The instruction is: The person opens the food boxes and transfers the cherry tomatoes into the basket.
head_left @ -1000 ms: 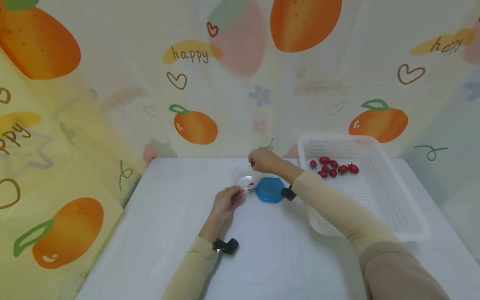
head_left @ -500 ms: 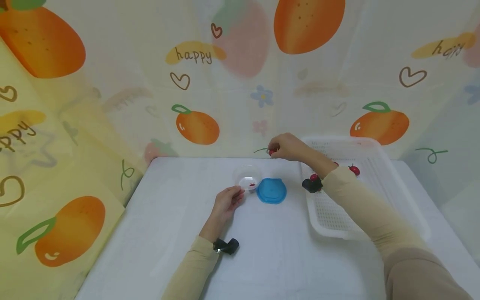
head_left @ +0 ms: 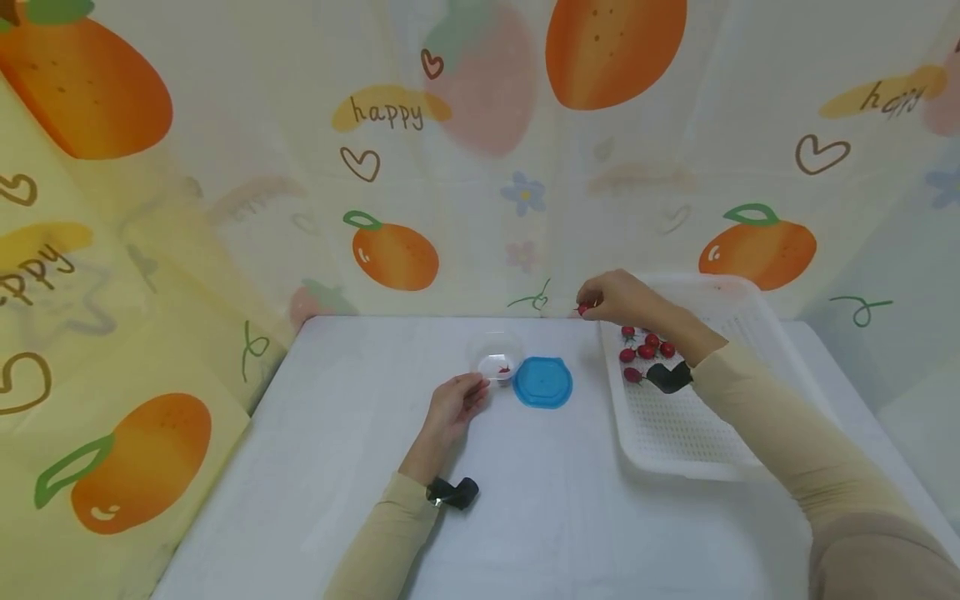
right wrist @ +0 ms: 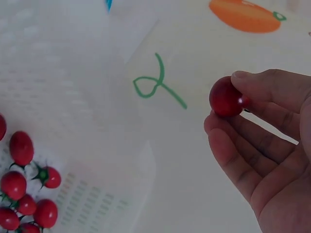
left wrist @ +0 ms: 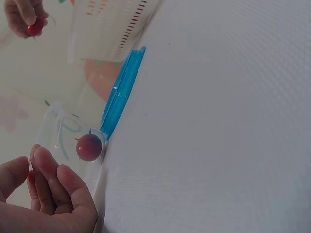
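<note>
In the head view my left hand [head_left: 452, 402] holds the near rim of a small clear plastic container [head_left: 495, 344] standing on the table. One cherry tomato [left wrist: 89, 147] lies inside it, plain in the left wrist view. My right hand [head_left: 621, 297] is raised at the far left corner of the white basket [head_left: 630, 454]. Between its thumb and fingers it pinches another cherry tomato [right wrist: 226, 97]. Several more cherry tomatoes [right wrist: 45, 213] lie in the basket, partly hidden by the right forearm in the head view.
A blue lid [head_left: 543, 382] lies flat just right of the container, between it and the basket. The white-covered table [head_left: 360, 433] ends at a fruit-printed cloth backdrop [head_left: 465, 258]. A yellow printed cloth [head_left: 127, 333] hangs along the left side.
My right hand has moved right, from above the container to the basket's far left corner, carrying the cherry tomato. The left hand and the container have stayed in place.
</note>
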Demonstrator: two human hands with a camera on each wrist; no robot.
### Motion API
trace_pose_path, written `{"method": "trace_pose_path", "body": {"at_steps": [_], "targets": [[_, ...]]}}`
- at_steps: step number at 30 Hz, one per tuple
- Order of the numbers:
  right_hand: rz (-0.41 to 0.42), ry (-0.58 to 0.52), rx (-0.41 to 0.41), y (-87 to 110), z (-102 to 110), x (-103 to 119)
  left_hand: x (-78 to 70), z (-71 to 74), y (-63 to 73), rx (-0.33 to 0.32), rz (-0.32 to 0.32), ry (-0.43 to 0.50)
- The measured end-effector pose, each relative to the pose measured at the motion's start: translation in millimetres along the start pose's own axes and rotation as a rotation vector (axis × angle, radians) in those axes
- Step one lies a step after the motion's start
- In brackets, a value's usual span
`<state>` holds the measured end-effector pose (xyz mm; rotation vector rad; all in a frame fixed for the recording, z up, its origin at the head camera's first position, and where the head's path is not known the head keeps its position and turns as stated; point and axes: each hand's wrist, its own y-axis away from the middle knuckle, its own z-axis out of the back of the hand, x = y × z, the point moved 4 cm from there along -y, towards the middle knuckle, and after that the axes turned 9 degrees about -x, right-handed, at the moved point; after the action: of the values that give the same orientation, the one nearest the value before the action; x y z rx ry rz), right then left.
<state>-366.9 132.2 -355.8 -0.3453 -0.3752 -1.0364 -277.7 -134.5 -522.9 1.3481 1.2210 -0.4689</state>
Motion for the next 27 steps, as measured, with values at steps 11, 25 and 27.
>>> {"method": "trace_pose_path", "body": {"at_steps": [11, 25, 27], "targets": [[-0.113, 0.003, 0.033, 22.6, -5.4, -56.1, 1.6, 0.7, -1.0, 0.011, -0.003, 0.002], [-0.230, -0.022, 0.120, 41.3, -32.1, -111.6, 2.1, 1.4, -3.3, 0.002, -0.006, 0.014], [-0.240, -0.012, 0.138, 42.4, -37.5, -117.6, 2.5, 1.3, -3.5, 0.004, -0.006, 0.013]]}}
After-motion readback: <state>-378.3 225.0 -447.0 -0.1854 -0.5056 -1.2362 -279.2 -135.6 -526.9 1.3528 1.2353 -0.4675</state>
